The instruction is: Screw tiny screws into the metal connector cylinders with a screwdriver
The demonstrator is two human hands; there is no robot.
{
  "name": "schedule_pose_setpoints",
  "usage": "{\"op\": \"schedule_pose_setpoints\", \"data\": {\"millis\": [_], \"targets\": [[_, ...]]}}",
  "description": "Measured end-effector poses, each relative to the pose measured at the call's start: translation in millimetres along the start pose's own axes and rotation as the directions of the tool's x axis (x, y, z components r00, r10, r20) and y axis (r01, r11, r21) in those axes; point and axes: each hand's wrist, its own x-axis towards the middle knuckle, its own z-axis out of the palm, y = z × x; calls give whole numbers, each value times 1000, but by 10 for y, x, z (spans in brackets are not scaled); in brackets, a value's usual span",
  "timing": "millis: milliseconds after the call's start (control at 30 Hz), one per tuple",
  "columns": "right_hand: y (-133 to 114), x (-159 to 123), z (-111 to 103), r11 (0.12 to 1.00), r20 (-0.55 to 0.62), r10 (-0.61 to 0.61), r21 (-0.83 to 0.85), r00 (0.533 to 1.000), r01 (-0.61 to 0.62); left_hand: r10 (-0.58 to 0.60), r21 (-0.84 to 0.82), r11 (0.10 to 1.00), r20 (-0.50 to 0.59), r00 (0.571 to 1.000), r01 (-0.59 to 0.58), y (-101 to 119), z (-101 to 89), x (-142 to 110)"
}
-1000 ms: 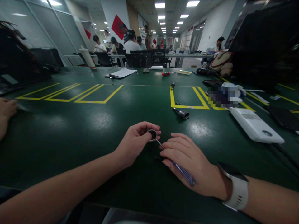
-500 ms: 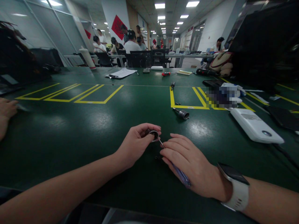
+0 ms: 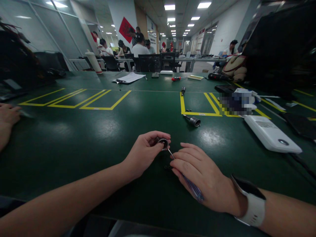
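My left hand (image 3: 144, 153) pinches a small round metal part (image 3: 163, 143) between thumb and fingers, just above the green table (image 3: 98, 138). My right hand (image 3: 199, 174), with a white watch on the wrist, grips a thin blue-handled screwdriver (image 3: 190, 186). Its metal tip reaches up to the round part. A few tiny dark screws (image 3: 167, 167) lie on the table between both hands.
A metal cylindrical part (image 3: 194, 120) lies by the yellow tape box (image 3: 197, 113). A white device (image 3: 270, 133) is at right, a red-handled screwdriver (image 3: 176, 78) and papers (image 3: 128, 78) farther back. Another person's hand (image 3: 7, 117) rests at far left. People sit at distant tables.
The screwdriver tip has stayed at the round part while my right hand shifted slightly. The view has drifted a little; people in the background moved.
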Motion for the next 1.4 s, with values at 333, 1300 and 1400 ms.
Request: {"op": "schedule_pose_setpoints", "data": {"millis": [333,1300,1400], "targets": [[34,-6,30,999,-9,30,41,1000,-30,0,60,998,23,1000,-1,-1,-14,-8],[210,-55,57,321,276,590,782,759,-533,-12,-127,992,-56,998,5,21,-143,61],[168,-36,26,436,268,574,700,774,-565,-21,-150,989,-40,999,15,22,-148,61]]}}
